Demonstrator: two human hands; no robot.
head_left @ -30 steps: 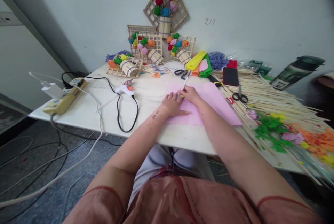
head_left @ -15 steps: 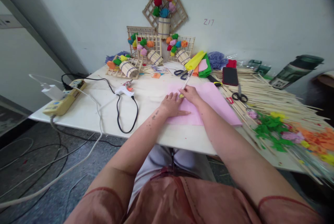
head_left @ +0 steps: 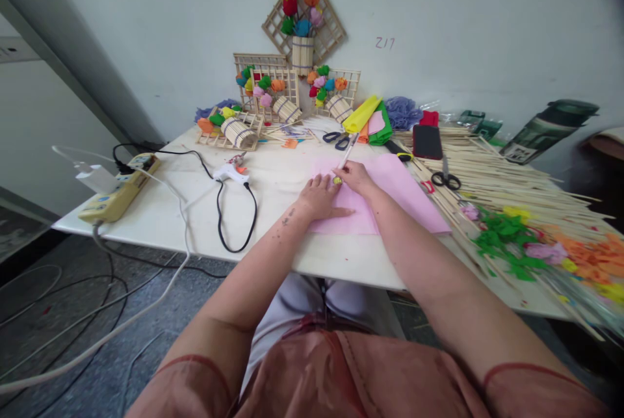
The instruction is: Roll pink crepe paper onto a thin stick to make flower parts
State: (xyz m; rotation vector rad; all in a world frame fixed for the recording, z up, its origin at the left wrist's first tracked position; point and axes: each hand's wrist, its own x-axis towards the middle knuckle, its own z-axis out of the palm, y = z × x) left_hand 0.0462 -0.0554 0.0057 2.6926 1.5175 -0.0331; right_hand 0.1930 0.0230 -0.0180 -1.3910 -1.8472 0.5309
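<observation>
White counter [head_left: 273,190] set against a pale wall [head_left: 439,21] w/ digits inked on it; grey speckled floor [head_left: 156,320] below, cables trailing over it. Back of counter: stick lattices w/ coloured paper flowers & bundled-stick pots [head_left: 238,132], plus one diamond lattice [head_left: 332,31] up on the wall. L end: yellowish power strip [head_left: 119,200] w/ white charger [head_left: 97,177], then white glue gun [head_left: 231,173] & its black cord looped nearby. R side: loose thin sticks [head_left: 507,168] in a wide spread, phone [head_left: 428,142] on top, black-handled scissors [head_left: 446,180] just beside, dark green bottle [head_left: 548,132] at the back, green [head_left: 507,242] & orange paper scraps [head_left: 595,255] up front. Mid-counter, in front of the person: pink paper sheet [head_left: 400,190], lying flat. Person's L hand [head_left: 319,197] is palm-down on its L part, thumb spread, no object visible in that grip. R hand [head_left: 355,177] has a narrow grip on a pale pen [head_left: 348,150], tilted, top end up; tip hidden, so can't tell if it's touching the sheet. Small yellow roundish thing [head_left: 337,181] sits betw. the hands, too small to ID. Vs. 1 sec ago: sheet & both hands approx. same spot, yellow thing shows more fully by the R fingers, & the view's shifted a bit, so the diamond lattice sits slightly lower & further L.
</observation>
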